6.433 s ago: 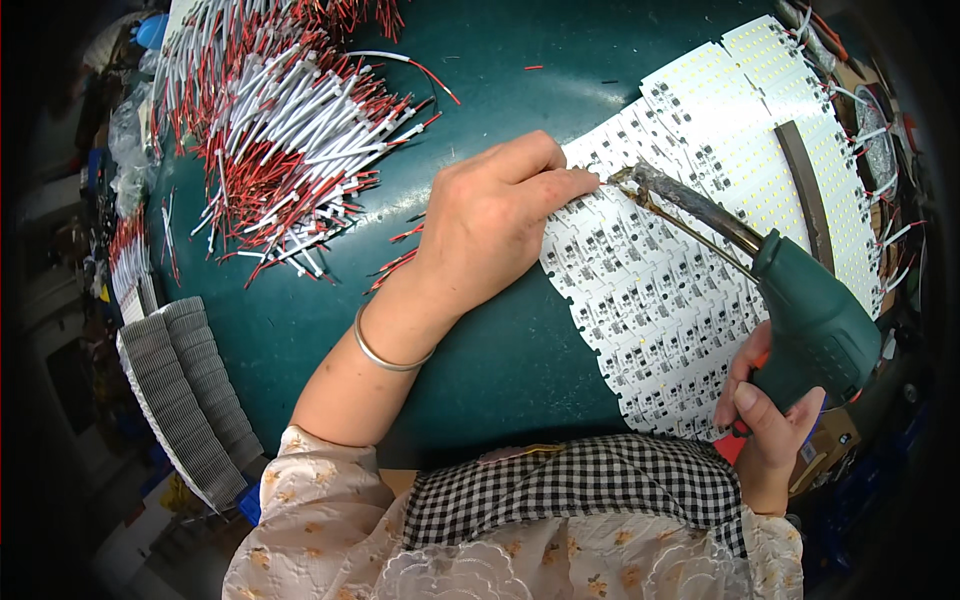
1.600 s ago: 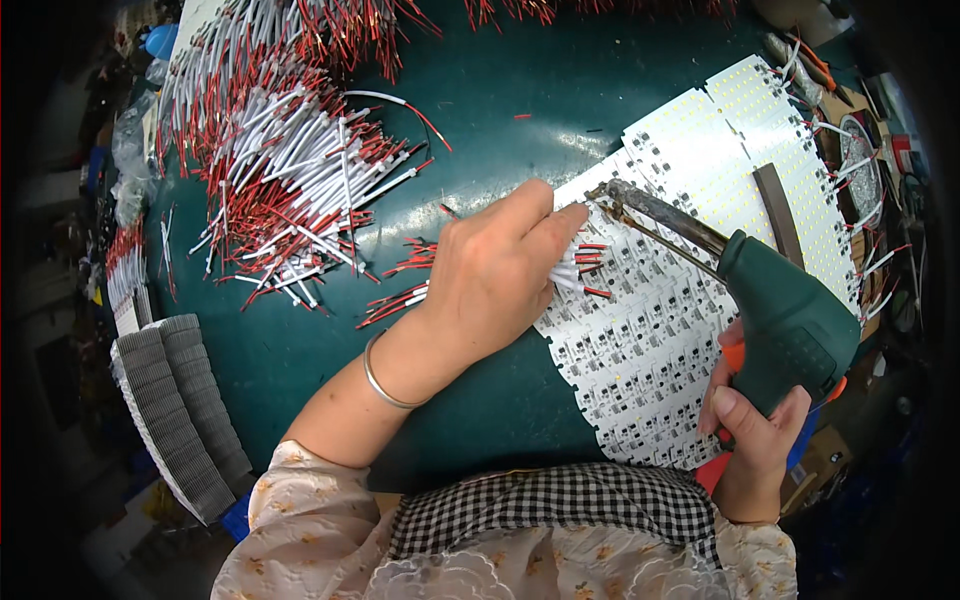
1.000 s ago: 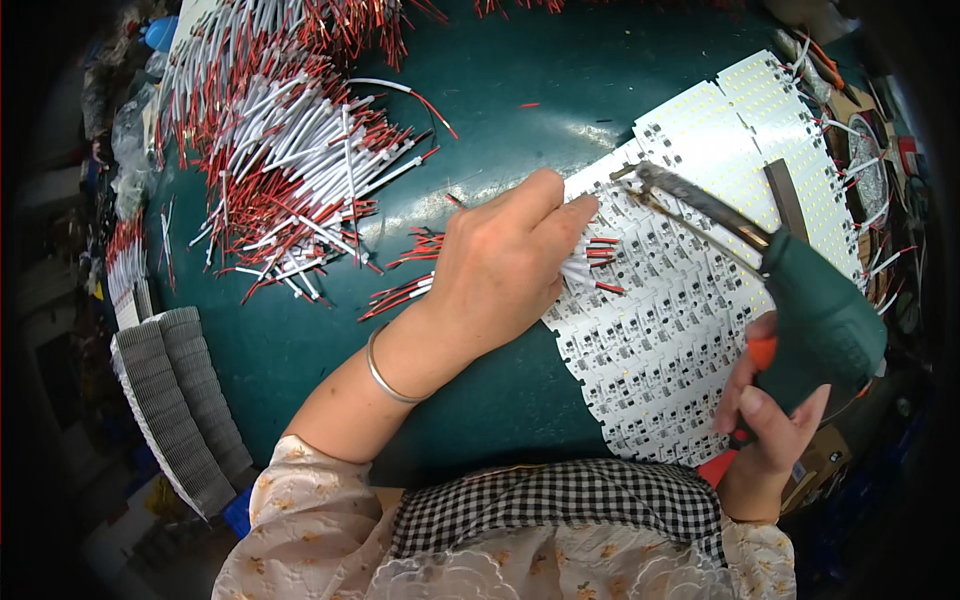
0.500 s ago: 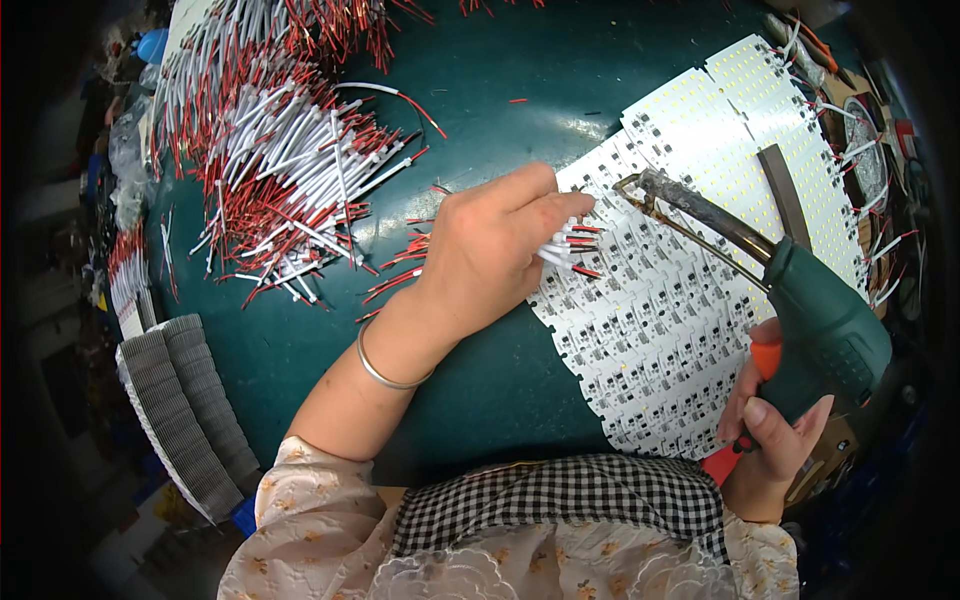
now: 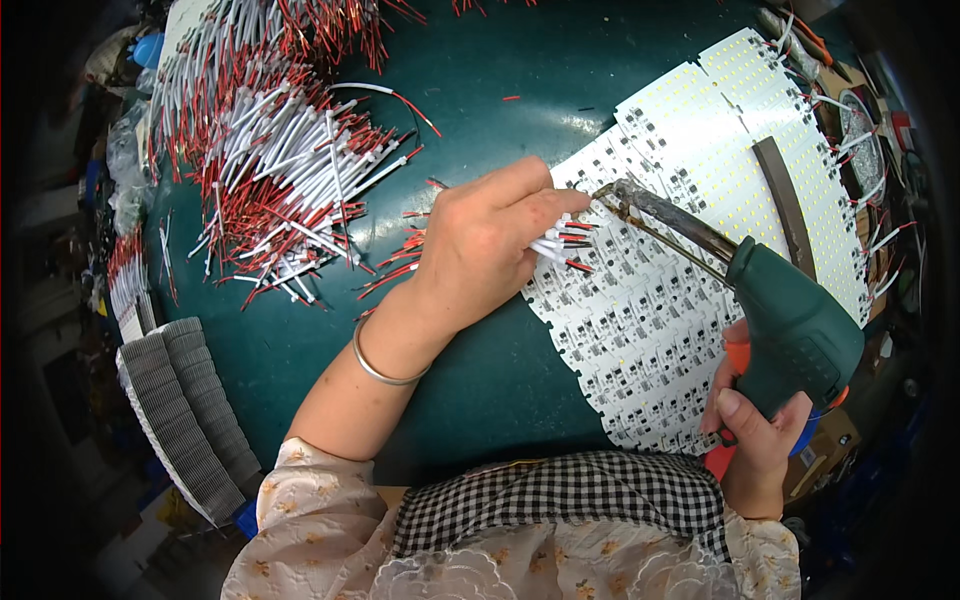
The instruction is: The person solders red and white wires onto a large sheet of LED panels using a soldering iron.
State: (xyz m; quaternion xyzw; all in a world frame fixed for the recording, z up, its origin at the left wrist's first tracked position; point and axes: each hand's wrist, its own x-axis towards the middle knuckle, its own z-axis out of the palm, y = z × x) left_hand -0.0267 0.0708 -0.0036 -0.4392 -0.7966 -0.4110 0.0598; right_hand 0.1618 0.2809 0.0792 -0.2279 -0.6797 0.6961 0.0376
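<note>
A bunch of short white-sleeved wires (image 5: 548, 248) with red and black ends is closed inside my left hand (image 5: 485, 240), over the left edge of a white circuit board panel (image 5: 640, 345). Rows of small dark components cover the panel's nearer part. My right hand (image 5: 755, 430) is wrapped round the handle of a green soldering gun (image 5: 795, 325) with an orange trigger. Its bent, darkened tip is close to my left fingertips, above the board; whether it touches a wire I cannot tell.
A large heap of white and red wires (image 5: 290, 170) lies at the left on the green tabletop (image 5: 480, 370). Stacked grey strips (image 5: 185, 420) stand at the left edge. A dark flat bar (image 5: 785, 205) rests on a panel with yellow dots. Pliers (image 5: 800, 40) and a tray lie at far right.
The soldering gun has moved left, bringing its tip up to my left fingers. My left hand has shifted slightly, still holding the wires.
</note>
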